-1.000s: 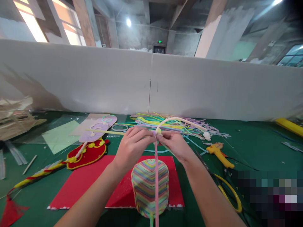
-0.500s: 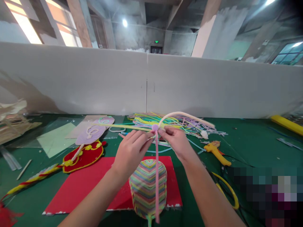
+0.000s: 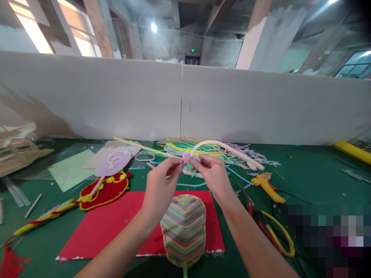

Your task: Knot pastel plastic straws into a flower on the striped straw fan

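My left hand point(image 3: 162, 185) and my right hand point(image 3: 213, 175) meet above the table, fingertips pinched on a small cluster of coiled pipe cleaners. A purple coil point(image 3: 186, 156) sits at its top, with a green coil point(image 3: 189, 166) lower down. From the cluster a straight yellow pipe cleaner point(image 3: 147, 148) sticks out to the left. A peach pipe cleaner point(image 3: 223, 143) arches over to the right. Below my hands a striped, leaf-shaped fan point(image 3: 183, 229) lies on a red board point(image 3: 116, 227). My fingers partly cover the cluster.
Behind my hands lies a pile of loose pipe cleaners point(image 3: 243, 152). Scissors point(image 3: 279, 235) and a yellow glue gun point(image 3: 268, 187) are on the right. A red fan with yellow trim point(image 3: 104, 192), a purple fuzzy piece point(image 3: 116, 160) and green paper point(image 3: 72, 170) lie left. A white partition point(image 3: 116, 96) stands behind.
The pink pipe cleaner that hung down in front of the striped fan no longer hangs there. The yellow one now tilts upward at its left end. My left hand has turned slightly.
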`<state>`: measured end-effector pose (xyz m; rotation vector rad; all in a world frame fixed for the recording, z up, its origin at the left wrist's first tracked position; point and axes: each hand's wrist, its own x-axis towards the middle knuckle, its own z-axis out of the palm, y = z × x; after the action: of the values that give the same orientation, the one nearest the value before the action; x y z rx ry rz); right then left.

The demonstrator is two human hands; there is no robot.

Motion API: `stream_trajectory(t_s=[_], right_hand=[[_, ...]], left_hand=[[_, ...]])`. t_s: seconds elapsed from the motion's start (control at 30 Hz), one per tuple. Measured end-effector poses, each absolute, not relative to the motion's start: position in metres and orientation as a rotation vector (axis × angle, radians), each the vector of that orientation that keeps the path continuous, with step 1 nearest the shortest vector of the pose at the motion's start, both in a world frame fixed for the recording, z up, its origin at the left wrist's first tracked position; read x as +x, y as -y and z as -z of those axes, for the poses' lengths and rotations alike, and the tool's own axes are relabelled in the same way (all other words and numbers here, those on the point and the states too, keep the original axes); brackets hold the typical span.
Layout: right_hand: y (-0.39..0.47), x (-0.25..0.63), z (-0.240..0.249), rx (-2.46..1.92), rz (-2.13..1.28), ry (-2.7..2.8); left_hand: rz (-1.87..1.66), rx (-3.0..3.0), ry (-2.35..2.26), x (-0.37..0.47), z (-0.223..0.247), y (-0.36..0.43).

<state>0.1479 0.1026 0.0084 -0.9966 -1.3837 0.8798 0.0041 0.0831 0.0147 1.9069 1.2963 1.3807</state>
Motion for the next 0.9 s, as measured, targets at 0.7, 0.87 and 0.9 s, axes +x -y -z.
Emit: stream_trajectory(t_s=[0.7, 0.87, 0.9], right_hand=[[-0.094, 0.136, -0.009, -0.794, -1.303, 1.04], [-0.093, 0.132, -0.008, -0.793, -1.34, 0.983], [-0.093, 0.131, -0.008, -0.801, -1.35, 0.968]], left_hand=[[-1.485, 1.351, -1.169, 0.013, -0.014, -0.079], [-1.434, 1.203, -1.153, 0.011, -0.018, -0.08], [-1.426, 1.213, -1.155, 0.01, -0.018, -0.081]])
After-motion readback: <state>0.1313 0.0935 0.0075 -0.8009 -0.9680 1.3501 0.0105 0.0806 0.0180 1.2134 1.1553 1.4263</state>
